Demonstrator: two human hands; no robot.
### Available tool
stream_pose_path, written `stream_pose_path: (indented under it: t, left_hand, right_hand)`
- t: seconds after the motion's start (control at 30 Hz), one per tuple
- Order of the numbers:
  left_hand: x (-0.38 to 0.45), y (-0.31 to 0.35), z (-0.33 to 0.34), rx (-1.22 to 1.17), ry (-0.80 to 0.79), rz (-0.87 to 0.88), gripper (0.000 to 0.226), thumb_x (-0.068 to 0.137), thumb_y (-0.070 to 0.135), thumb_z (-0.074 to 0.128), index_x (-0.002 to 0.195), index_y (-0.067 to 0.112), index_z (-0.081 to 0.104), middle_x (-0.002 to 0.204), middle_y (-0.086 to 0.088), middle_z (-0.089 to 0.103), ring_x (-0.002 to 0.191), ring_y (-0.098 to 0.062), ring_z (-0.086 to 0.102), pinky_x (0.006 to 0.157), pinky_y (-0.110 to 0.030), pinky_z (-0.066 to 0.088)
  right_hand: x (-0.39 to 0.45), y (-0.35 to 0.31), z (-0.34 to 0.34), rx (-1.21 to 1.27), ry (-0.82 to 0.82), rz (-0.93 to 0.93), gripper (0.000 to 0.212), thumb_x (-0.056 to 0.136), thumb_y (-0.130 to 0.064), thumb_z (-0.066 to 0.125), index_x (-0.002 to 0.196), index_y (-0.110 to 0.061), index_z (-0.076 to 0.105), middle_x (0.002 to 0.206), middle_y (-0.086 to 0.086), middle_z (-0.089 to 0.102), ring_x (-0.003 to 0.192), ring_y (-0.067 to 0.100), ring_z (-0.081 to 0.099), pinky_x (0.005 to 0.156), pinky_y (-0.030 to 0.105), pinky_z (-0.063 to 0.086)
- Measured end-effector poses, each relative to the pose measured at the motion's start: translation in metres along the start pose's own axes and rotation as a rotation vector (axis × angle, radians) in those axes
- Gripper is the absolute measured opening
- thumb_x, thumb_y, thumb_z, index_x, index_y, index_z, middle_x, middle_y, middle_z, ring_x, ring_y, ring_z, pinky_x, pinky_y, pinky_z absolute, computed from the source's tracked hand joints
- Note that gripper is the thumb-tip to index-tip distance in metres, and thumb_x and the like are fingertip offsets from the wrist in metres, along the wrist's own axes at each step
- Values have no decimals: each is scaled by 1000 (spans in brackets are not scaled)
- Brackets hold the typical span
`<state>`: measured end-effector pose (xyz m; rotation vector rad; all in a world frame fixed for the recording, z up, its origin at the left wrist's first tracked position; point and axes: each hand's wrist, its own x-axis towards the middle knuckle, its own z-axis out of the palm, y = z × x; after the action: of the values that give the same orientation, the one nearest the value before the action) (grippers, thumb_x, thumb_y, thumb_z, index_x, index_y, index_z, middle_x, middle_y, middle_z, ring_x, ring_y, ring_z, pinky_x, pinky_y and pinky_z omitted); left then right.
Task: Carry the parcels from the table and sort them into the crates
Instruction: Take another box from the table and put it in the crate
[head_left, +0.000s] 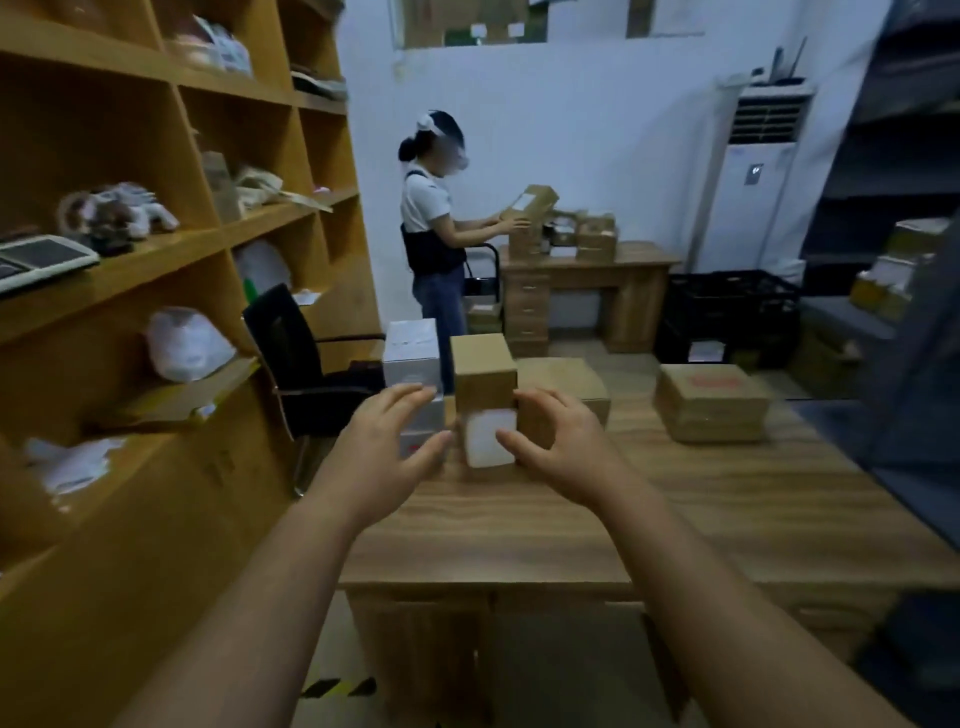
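Both hands reach out over the worktop (519, 525) toward an upright brown box (485, 384) with a white label on its near face. The left hand (387, 447) has its fingers (410, 395) spread wide and released, holding nothing; it hovers just left of the box, in front of a white box (413, 351), and whether it touches either cannot be told through the blur. The right hand (561, 441) is curled around the box's right side, thumb across the label and fingers (550, 397) at the right edge, seemingly touching, though a firm grasp is not clear.

The brown box stands near the far left part of the worktop, with the white box just beside it on the left and a low brown carton (566, 382) close behind on the right. A flat carton (711, 400) with a red mark lies well apart to the right. The near half of the worktop is bare wood out to its front edge.

A shelf unit (156, 260) runs close along the left, with a black chair (296, 364) between it and the worktop. Black crates (732, 312) stand on the floor beyond, near a second desk (587, 291) where another person (436, 234) holds a box.
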<state>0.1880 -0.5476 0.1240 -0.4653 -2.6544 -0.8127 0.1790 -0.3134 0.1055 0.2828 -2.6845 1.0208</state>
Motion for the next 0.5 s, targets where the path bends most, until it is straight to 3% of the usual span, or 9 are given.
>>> stream_pose_path:
  t: [0.17, 0.3, 0.5]
  left_hand:
    - [79, 1, 53, -101, -93, 50, 59, 89, 54, 56, 143, 36, 41, 148, 16, 36, 135, -5, 30, 108, -31, 29]
    - [144, 22, 96, -185, -188, 161, 60, 89, 55, 54, 143, 36, 40, 149, 14, 36, 136, -8, 31, 112, -41, 35]
    - [188, 68, 170, -272, -334, 269, 58, 91, 50, 53, 145, 32, 40, 150, 12, 34, 138, -11, 28, 112, -37, 28]
  right_hand:
    - [40, 52, -18, -58, 74, 116, 61, 88, -58, 62, 142, -34, 48, 148, -5, 43, 139, 15, 37, 114, 36, 34]
    - [64, 93, -54, -114, 138, 226, 61, 88, -61, 59, 142, -35, 47, 148, -9, 42, 136, 12, 39, 113, 40, 38]
    - [54, 161, -91, -148, 216, 372, 61, 89, -55, 62, 142, -29, 49, 146, -7, 44, 135, 11, 40, 108, 28, 35]
